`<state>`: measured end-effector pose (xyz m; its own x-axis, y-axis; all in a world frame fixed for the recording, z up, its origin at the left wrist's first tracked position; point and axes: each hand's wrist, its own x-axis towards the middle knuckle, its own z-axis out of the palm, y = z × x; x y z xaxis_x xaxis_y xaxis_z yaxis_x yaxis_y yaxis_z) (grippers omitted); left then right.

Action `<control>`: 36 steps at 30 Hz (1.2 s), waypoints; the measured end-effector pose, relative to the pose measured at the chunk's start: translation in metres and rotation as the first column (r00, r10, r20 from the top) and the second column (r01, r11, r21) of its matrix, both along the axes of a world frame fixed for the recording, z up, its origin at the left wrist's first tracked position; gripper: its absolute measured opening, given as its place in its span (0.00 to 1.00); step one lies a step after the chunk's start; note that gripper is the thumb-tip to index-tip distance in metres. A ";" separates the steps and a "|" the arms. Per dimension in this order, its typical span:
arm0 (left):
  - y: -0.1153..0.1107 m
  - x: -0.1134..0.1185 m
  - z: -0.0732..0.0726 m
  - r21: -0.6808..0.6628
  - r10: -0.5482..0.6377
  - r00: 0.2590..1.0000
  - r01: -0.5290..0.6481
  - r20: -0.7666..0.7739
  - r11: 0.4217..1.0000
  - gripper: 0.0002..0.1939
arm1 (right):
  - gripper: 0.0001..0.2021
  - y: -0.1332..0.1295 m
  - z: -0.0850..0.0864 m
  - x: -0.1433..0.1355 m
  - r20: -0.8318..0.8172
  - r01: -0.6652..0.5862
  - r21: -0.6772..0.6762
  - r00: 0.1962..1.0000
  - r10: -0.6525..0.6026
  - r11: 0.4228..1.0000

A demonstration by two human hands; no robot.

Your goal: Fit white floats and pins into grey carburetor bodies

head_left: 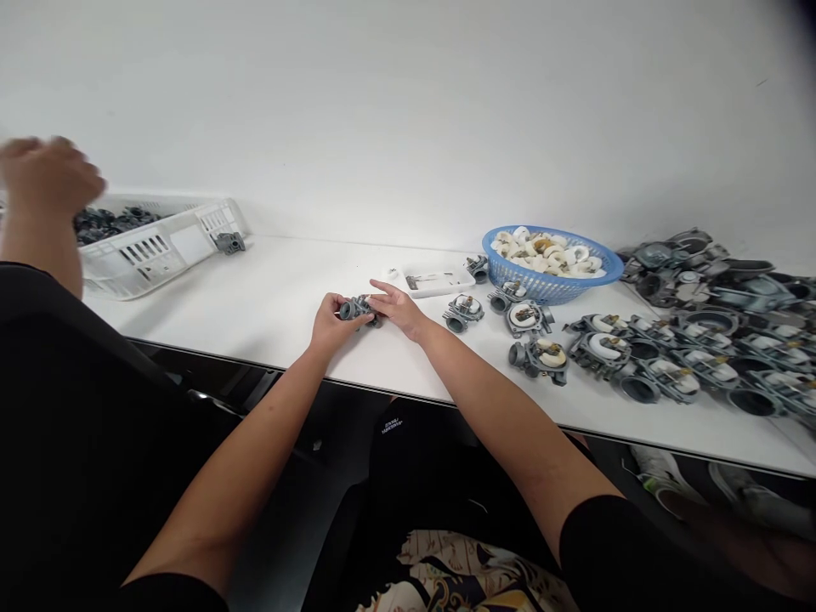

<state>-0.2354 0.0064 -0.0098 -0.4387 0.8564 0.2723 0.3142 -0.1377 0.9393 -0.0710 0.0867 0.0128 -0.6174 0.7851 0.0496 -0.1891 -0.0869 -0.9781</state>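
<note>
A grey metal carburetor body [354,309] is held just above the white table, near its front edge. My left hand [330,323] grips it from the left, thumb along the near side. From the right, my right hand [400,310] touches it with thumb and fingertips pinched, while another finger sticks out. Whatever small part may sit in that pinch is hidden. Behind my hands lies a shallow white tray [439,283] with small metal pins. To the right stands a carburetor [462,313] with a white float in it.
A blue basket [554,289] of white floats stands at the back. Rows of carburetors [669,374] and a heap of them [688,263] fill the right. At left, a white crate [146,255] holds dark parts, beside a loose body [229,243]. A co-worker's blurred hand [51,174] hovers there.
</note>
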 end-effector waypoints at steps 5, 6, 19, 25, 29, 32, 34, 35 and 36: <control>0.006 0.000 -0.004 0.141 0.066 0.996 -0.074 0.063 0.987 0.31 | 0.11 0.000 0.001 -0.002 0.043 0.081 -0.007 0.996 -0.080 0.997; 0.006 0.001 -0.004 0.168 0.075 0.995 -0.087 0.073 0.982 0.31 | 0.10 0.000 0.001 -0.002 0.050 0.073 -0.005 0.996 -0.072 0.997; 0.009 0.001 -0.001 0.106 0.115 0.991 -0.122 0.069 0.987 0.25 | 0.24 -0.010 -0.002 -0.009 0.106 0.128 0.245 0.982 -0.158 0.961; 0.007 0.002 0.002 0.064 0.122 0.993 -0.122 0.009 0.990 0.23 | 0.27 -0.007 -0.009 -0.011 0.138 0.168 0.349 0.964 -0.228 0.922; 0.003 0.005 0.006 0.022 0.096 0.995 -0.097 0.040 0.995 0.30 | 0.25 -0.004 -0.011 -0.013 0.122 0.190 0.358 0.961 -0.247 0.914; 0.002 0.006 0.005 0.035 0.059 0.994 -0.062 0.087 0.997 0.38 | 0.22 -0.001 -0.013 -0.014 0.120 0.194 0.349 0.961 -0.249 0.917; 0.003 0.006 0.004 0.051 0.021 0.992 -0.027 0.124 0.998 0.41 | 0.20 0.002 -0.014 -0.014 0.119 0.196 0.350 0.961 -0.251 0.916; 0.004 0.005 0.003 0.063 -0.008 0.989 -0.002 0.148 0.998 0.41 | 0.19 0.002 -0.015 -0.014 0.119 0.195 0.353 0.961 -0.251 0.915; 0.005 0.005 0.003 0.080 -0.039 0.985 0.026 0.170 0.996 0.39 | 0.17 0.003 -0.015 -0.015 0.119 0.191 0.360 0.961 -0.248 0.913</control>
<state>-0.2304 0.0112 -0.0073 -0.4567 0.8504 0.2613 0.1442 -0.2191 0.9650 -0.0855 0.0894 -0.0021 -0.4532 0.8543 0.2546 -0.0047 0.2834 -0.9590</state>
